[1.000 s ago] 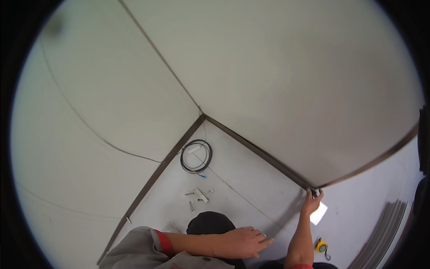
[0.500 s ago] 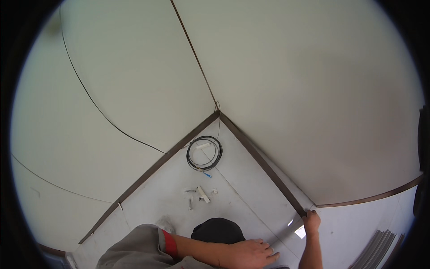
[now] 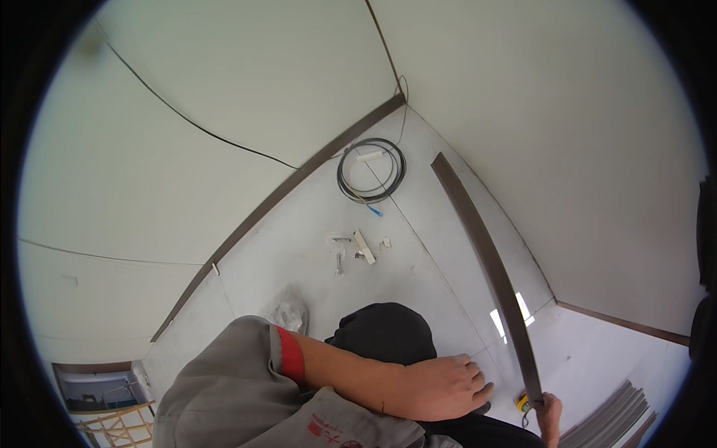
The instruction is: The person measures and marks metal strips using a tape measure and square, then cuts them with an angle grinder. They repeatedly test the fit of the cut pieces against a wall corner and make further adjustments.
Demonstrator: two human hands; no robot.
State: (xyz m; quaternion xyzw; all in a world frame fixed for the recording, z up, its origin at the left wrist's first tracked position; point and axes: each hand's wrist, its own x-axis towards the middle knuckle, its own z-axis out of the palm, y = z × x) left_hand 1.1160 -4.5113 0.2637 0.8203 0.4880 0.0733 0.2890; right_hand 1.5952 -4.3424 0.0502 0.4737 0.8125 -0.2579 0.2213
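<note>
My right hand (image 3: 551,418) grips the near end of a long brown baseboard strip (image 3: 485,243). The strip's far end lies over the floor, apart from the right wall. My left arm, with a red cuff, crosses my body. The left hand (image 3: 444,387) rests by my dark-clad knee (image 3: 388,332), back upward, fingers loosely apart and holding nothing. Beside the strip's near end is a yellow tape measure (image 3: 523,403), partly hidden.
Brown baseboard (image 3: 280,194) runs along the left wall. A coiled black cable (image 3: 340,175) with a blue connector (image 3: 376,213) lies near the corner. Small fittings (image 3: 364,246), a clear plastic bag (image 3: 290,310) and stacked grey strips (image 3: 609,418) are on the floor.
My right hand has drawn the brown strip away from the corner and right wall, toward me. The view has shifted, and the tape measure now shows. The left hand stays by the knee.
</note>
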